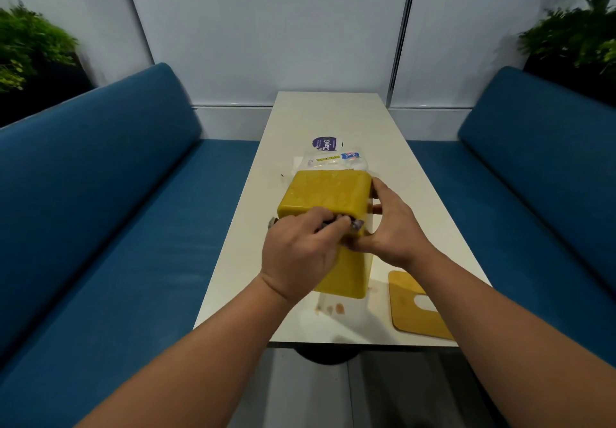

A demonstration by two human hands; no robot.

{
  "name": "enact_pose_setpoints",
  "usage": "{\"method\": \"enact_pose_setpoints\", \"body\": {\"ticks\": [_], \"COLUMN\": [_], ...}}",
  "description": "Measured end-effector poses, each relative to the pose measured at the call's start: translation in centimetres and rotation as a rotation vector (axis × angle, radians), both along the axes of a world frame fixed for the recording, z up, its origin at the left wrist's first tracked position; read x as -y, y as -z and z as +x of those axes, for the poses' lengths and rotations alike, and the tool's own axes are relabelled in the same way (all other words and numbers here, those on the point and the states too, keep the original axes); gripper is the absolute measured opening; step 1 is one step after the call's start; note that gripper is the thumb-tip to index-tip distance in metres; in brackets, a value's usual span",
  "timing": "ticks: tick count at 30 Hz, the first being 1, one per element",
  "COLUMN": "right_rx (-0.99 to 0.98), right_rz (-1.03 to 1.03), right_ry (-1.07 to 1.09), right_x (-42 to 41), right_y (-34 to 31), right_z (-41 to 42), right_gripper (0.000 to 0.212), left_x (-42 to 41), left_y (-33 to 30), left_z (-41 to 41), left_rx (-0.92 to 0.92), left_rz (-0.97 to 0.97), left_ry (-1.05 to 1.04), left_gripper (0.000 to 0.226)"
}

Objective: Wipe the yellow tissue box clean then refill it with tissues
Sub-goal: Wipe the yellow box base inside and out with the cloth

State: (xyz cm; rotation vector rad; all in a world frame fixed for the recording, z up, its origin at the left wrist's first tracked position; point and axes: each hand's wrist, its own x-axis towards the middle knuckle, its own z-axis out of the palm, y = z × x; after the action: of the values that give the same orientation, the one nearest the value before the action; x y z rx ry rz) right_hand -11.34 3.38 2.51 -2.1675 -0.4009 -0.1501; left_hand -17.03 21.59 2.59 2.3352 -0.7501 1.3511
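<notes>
On the left stands a blue bench [110, 201], with a green plant [30, 47] behind its backrest. The white table [333, 117] runs down the middle. The left hand [296, 254] has its fingers curled around a dark grey cloth [346, 222] and presses it on the near upper edge of the yellow tissue box [328, 194]. The box stands in the middle of the table, turned so one wide yellow face looks up, with small wet drops on it. Just behind the box lies a white pack of tissues [333, 157], and behind the pack a round purple sticker [325, 143]. The right hand [391, 224] holds the right side of the box, fingers bent around its edge. Near the right front corner of the table lies a flat wooden lid [413, 307] with a slot. At the far right are a second blue bench [540, 174] and another plant [573, 34].
</notes>
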Motion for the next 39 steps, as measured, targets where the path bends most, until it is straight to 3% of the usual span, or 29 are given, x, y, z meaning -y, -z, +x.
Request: {"method": "enact_pose_setpoints", "body": {"ticks": [4,9,16,21,25,31,35,39], "right_rx": [0.008,0.038,0.047,-0.038,-0.047,-0.014,-0.024,0.014], "right_rz": [-0.027,-0.005,0.014,0.121,0.148,0.129,0.059,-0.073], "right_ry": [0.015,-0.009,-0.017,-0.041,-0.061,-0.081,-0.091,-0.129], "right_x": [0.2,-0.2,1.1,0.9,0.7,0.3,1.0,1.8], "right_y": [0.2,0.9,2.0,3.3,3.7,3.4,2.9,2.2], "right_z": [0.1,0.0,-0.4,-0.7,-1.0,-1.3,-1.0,-0.9], "right_gripper": [0.121,0.115,0.116,0.113,0.113,0.107,0.114,0.113], "left_x": [-0.2,2.1,-2.8,-3.0,-2.5,-2.9,-4.3,-5.6], "left_y": [-1.3,-1.1,0.5,1.0,1.4,2.6,2.3,1.2], "left_z": [0.3,-1.0,-0.7,-0.8,-1.4,-1.7,-1.1,-0.4], "left_rx": [-0.091,-0.203,-0.376,-0.604,-0.643,-0.653,-0.704,-0.642], "left_rz": [-0.237,-0.131,-0.328,-0.665,-0.767,-0.673,-0.576,-0.361], "left_ry": [-0.08,-0.035,-0.272,-0.26,-0.202,-0.167,-0.119,-0.011], "left_gripper": [0.015,0.02,0.028,0.019,0.019,0.017,0.015,0.015]}}
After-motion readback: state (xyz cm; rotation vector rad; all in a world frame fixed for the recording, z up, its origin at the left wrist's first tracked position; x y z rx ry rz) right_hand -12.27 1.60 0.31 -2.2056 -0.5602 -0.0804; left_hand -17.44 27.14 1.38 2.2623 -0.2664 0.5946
